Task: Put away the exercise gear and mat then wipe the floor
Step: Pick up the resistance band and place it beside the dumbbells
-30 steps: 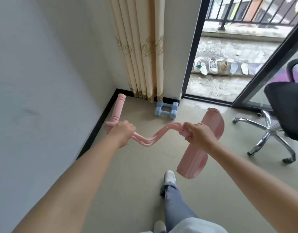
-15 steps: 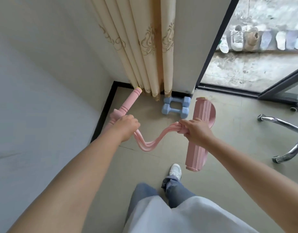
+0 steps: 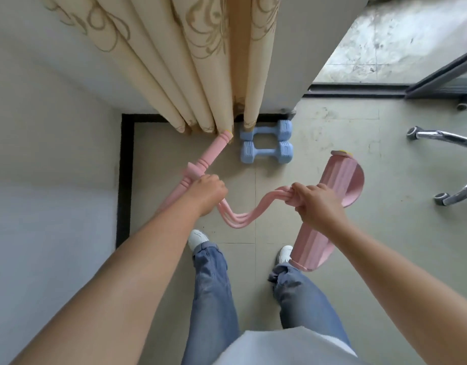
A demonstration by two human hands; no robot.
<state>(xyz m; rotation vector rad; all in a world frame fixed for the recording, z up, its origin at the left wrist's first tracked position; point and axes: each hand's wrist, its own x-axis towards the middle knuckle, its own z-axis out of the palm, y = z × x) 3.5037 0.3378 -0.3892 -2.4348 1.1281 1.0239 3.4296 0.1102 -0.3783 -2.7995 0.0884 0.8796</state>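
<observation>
A lived-in room of a home is showing here: cream embroidered curtains [image 3: 201, 61] are hanging to a tiled floor [image 3: 332, 154], two blue dumbbells [image 3: 266, 144] are sitting in the corner, an office chair's chrome legs [image 3: 448, 143] are standing near a balcony doorway [image 3: 385, 85].

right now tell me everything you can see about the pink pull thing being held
The pink foam-and-rubber pedal resistance puller is held off the floor in both hands. The left hand grips its ribbed pink handle bar, whose yellow-capped tip points toward the cream curtain beside two pale blue dumbbells. Several slack pink elastic tubes sag between the hands. The right hand bunches them by the curved pink foot pedal, which hangs near the right shoe.
</observation>
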